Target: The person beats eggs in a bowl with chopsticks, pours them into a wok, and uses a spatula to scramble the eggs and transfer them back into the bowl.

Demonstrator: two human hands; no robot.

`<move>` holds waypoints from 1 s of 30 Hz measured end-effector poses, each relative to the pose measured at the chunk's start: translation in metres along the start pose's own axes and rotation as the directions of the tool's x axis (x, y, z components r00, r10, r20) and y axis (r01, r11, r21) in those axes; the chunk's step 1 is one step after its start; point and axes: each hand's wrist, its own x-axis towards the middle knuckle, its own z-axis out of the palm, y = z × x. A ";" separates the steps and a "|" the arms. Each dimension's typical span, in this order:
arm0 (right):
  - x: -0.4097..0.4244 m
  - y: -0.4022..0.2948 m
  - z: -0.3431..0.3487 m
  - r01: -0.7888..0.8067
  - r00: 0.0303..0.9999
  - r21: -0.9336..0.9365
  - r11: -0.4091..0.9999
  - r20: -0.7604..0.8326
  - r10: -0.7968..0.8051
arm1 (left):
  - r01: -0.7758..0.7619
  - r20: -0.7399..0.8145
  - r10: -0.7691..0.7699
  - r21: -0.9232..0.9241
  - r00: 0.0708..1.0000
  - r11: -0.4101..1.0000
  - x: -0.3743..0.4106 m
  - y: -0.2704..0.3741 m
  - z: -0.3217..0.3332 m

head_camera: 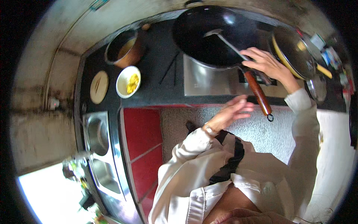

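A large black wok sits on a stainless steel stove, its brown wooden handle pointing towards me. A metal turner leans inside it, head down. My right hand is over the turner's handle, fingers stretched across it; whether they grip is unclear. My left hand is empty and slightly blurred, fingers apart, in front of the counter edge and left of the wok handle. To the left, a white bowl holds yellow food like scrambled egg.
Behind the bowl a brown pot tilts; a round lid or board lies left. Thin dark sticks rest on the black counter. At right are a yellow-rimmed pan and a yellow-handled knife. A double sink lines the left.
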 end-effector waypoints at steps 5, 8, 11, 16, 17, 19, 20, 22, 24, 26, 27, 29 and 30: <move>-0.017 -0.004 -0.007 -0.031 0.998 -0.066 0.997 -0.051 0.028 | 0.028 0.130 0.000 -0.211 0.991 0.977 0.040 -0.009 0.040; -0.013 -0.004 -0.001 -0.031 0.996 0.001 1.000 -0.089 0.031 | -0.042 -0.008 0.041 -0.126 0.999 0.991 0.046 -0.020 0.046; -0.019 -0.004 0.004 -0.064 0.991 0.031 0.997 -0.115 0.067 | -0.116 -0.079 0.115 -0.007 0.990 0.993 0.049 -0.029 0.051; -0.031 -0.015 0.003 -0.064 0.971 0.133 0.989 -0.220 0.092 | -0.162 -0.099 0.158 -0.038 0.983 0.986 0.044 -0.037 0.057; -0.032 -0.014 0.002 -0.050 0.969 0.130 0.990 -0.233 0.079 | -0.183 -0.098 0.178 -0.040 0.979 0.982 0.044 -0.038 0.061; -0.032 -0.018 0.004 -0.023 0.964 0.119 0.993 -0.259 0.054 | -0.208 -0.114 0.203 -0.035 0.972 0.977 0.043 -0.041 0.064; -0.033 -0.016 0.006 -0.025 0.966 0.116 0.993 -0.252 0.054 | -0.219 -0.126 0.215 -0.024 0.968 0.975 0.043 -0.042 0.066; -0.031 -0.014 0.005 -0.039 0.968 0.132 0.990 -0.241 0.070 | -0.231 -0.118 0.218 -0.106 0.969 0.967 0.045 -0.042 0.066; -0.032 -0.012 0.007 -0.010 0.964 0.136 0.991 -0.263 0.046 | -0.232 -0.107 0.218 -0.152 0.970 0.961 0.048 -0.044 0.069; -0.036 -0.006 0.008 0.011 0.956 0.132 0.991 -0.293 0.029 | -0.240 -0.112 0.228 -0.106 0.967 0.965 0.056 -0.050 0.072; -0.040 -0.003 0.007 0.023 0.964 0.124 0.992 -0.265 0.011 | -0.242 -0.116 0.232 -0.080 0.966 0.967 0.060 -0.050 0.075; -0.048 -0.002 0.008 0.012 0.960 0.166 0.986 -0.278 0.035 | -0.256 -0.104 0.243 -0.146 0.965 0.956 0.062 -0.054 0.082; -0.054 -0.002 0.011 0.003 0.956 0.201 0.980 -0.288 0.056 | -0.259 -0.101 0.245 -0.170 0.964 0.951 0.063 -0.054 0.082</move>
